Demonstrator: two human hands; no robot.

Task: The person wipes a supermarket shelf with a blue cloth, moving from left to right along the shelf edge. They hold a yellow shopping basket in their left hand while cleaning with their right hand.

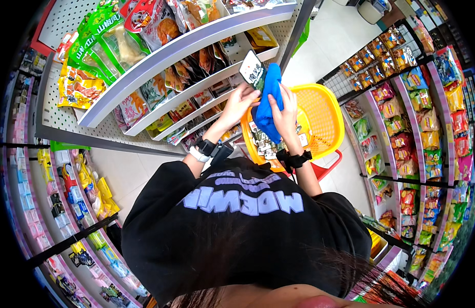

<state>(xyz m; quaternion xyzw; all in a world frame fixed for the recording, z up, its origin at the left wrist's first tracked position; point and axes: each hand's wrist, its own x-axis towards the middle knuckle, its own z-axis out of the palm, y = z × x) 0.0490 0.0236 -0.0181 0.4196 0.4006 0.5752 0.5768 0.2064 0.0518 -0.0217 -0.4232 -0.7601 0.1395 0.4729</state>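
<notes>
My left hand [238, 103] pinches a small white and dark green packet [253, 69] that bears writing, holding it upright. A folded bright blue cloth [269, 106] is in my right hand [285, 109], its upper part right beside the packet. Both hands are above a yellow plastic shopping basket [325, 115]. Inside the basket, many small wrapped packets [260, 138] lie on the near left side, partly covered by the cloth and my right forearm. A red handle [332, 167] sticks out at the basket's near right.
A tiered white shelf [183, 38] with bagged snacks, including green packs [122, 46], stands close at my left and front. More snack shelves [411, 127] line the right. Shelves of small packaged goods [68, 200] stand at far left. Pale floor tiles [326, 46] show ahead.
</notes>
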